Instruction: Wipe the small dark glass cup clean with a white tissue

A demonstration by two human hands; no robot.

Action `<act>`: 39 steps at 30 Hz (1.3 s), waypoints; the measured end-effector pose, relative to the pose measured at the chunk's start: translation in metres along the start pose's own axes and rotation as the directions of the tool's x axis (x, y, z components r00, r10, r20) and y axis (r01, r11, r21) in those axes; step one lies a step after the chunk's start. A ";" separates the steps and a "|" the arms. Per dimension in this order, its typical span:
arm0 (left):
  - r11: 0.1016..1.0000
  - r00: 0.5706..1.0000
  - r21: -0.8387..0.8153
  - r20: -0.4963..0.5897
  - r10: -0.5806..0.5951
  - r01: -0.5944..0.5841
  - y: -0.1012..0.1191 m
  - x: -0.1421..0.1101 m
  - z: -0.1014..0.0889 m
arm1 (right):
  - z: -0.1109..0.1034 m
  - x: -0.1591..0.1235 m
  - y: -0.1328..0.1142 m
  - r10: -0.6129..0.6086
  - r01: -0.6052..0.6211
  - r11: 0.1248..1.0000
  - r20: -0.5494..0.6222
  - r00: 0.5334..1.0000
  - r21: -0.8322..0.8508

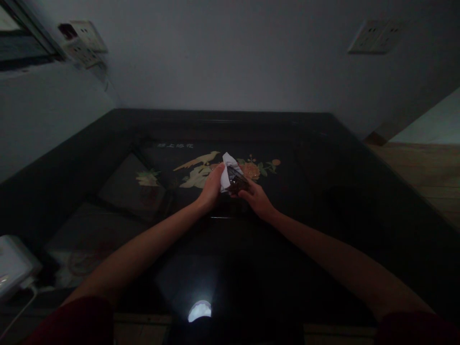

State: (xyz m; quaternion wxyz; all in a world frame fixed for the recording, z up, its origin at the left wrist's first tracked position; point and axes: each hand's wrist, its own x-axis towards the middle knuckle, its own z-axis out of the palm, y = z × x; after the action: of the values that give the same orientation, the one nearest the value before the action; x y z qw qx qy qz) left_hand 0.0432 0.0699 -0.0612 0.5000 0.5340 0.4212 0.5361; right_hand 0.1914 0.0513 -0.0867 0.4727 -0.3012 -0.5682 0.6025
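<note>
Near the middle of a glossy black table (pixel 251 268), both hands meet over its painted bird-and-flower picture. My left hand (pixel 212 186) is closed on a crumpled white tissue (pixel 225 178), which sticks up past the fingers. Pressed against the tissue's right side is a small dark, shiny object (pixel 237 182); its kind is too dim to make out. My right hand (pixel 257 199) grips that dark object, with the thumb on the near side and the other fingers partly hidden behind it.
A white device with a cable (pixel 16 268) sits at the table's left edge. Wall sockets (pixel 84 43) are at the far left corner, and another socket plate (pixel 372 37) is on the right wall. Light from above reflects off the tabletop. Wooden flooring (pixel 424 167) shows at right.
</note>
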 end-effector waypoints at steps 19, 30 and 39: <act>0.994 0.998 0.094 0.010 0.058 -0.058 0.013 -0.003 -0.001 | 0.000 0.001 0.000 -0.015 0.014 0.999 -0.019 1.000 -0.048; 0.997 1.000 0.067 -0.010 0.029 -0.028 0.013 -0.005 0.001 | -0.001 0.000 0.002 0.018 -0.018 1.000 -0.010 1.000 -0.025; 0.910 0.963 0.315 0.068 0.261 -0.269 0.025 -0.014 0.003 | -0.001 0.001 0.002 -0.041 0.035 0.993 -0.043 0.998 -0.113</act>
State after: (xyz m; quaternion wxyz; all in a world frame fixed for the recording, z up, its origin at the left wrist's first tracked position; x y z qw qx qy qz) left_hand 0.0433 0.0523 -0.0384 0.3343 0.6668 0.4204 0.5166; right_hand 0.1916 0.0534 -0.0885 0.4791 -0.3299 -0.5959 0.5537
